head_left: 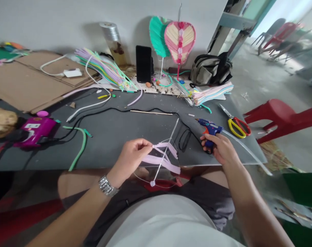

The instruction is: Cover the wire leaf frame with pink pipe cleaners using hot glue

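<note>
My left hand pinches a small frame of pale pink straw pieces fixed along a thin clear stick, held over my lap at the near edge of the grey table. My right hand is wrapped round the handle of a blue glue gun, whose nozzle points left and whose clear glue stick trails off to the right. The gun's black cord loops on the table between my hands.
Yellow-and-red scissors lie right of the gun. Bundles of pastel straws, a black phone, two straw fans, a bag and a magenta tool lie around. Red stool at right.
</note>
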The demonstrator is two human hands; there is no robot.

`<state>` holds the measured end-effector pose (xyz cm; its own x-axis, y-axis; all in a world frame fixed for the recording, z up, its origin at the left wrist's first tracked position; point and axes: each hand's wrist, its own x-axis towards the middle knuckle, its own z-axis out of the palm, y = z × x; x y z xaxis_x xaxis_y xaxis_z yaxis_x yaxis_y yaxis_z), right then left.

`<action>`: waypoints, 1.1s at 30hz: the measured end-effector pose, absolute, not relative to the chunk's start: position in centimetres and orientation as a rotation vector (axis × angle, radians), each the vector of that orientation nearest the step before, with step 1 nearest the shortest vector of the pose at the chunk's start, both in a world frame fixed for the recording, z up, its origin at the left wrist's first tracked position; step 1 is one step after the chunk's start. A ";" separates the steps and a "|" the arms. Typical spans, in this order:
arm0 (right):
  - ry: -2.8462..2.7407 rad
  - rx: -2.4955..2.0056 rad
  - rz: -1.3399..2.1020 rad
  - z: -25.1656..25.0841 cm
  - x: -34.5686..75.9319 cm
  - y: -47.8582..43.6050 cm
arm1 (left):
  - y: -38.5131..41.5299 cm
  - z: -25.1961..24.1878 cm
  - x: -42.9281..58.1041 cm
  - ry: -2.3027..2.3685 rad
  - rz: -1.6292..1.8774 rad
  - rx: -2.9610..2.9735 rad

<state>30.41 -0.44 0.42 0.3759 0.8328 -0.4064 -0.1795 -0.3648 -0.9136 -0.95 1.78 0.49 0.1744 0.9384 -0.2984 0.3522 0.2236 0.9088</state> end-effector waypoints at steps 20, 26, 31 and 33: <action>-1.663 -1.385 0.363 2.2 18.2 -5.2 | 0.8 3.3 -3.7 1.399 0.819 1.328; -1.027 -1.425 1.184 0.7 20.5 -3.8 | 0.6 2.1 -3.9 1.307 0.814 1.095; -0.664 -1.097 2.066 0.0 19.9 -3.2 | -0.1 2.0 -2.5 1.187 0.732 0.973; -0.621 -1.023 2.128 0.0 19.1 -3.4 | -0.6 2.1 -2.1 1.164 0.679 0.981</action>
